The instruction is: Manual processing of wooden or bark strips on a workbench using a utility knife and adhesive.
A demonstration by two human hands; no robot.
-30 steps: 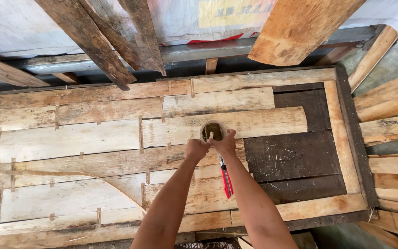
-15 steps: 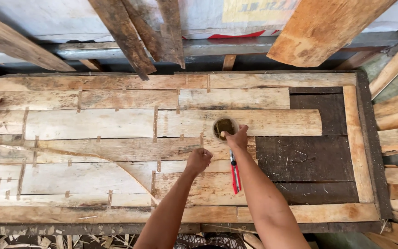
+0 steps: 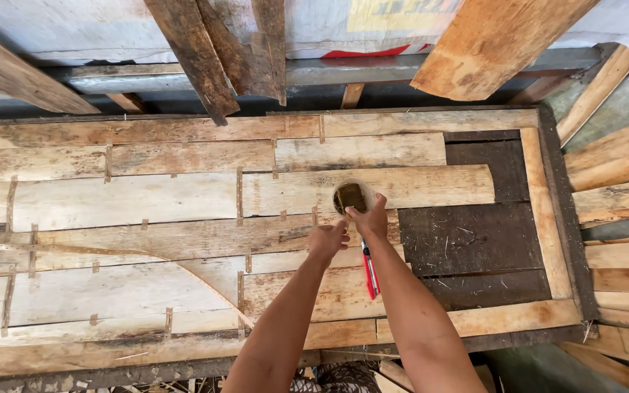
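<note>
While two bare forearms stretch forward, both hands meet over one wooden panel (image 3: 147,211).

The left hand (image 3: 327,240) hovers loosely curled and apparently empty; the right hand (image 3: 370,220) clasps one small round cup (image 3: 352,196), contents unclear, standing on pale rough strips beside one red-handled tool (image 3: 370,269); weathered planks (image 3: 205,51) lean beyond.
</note>
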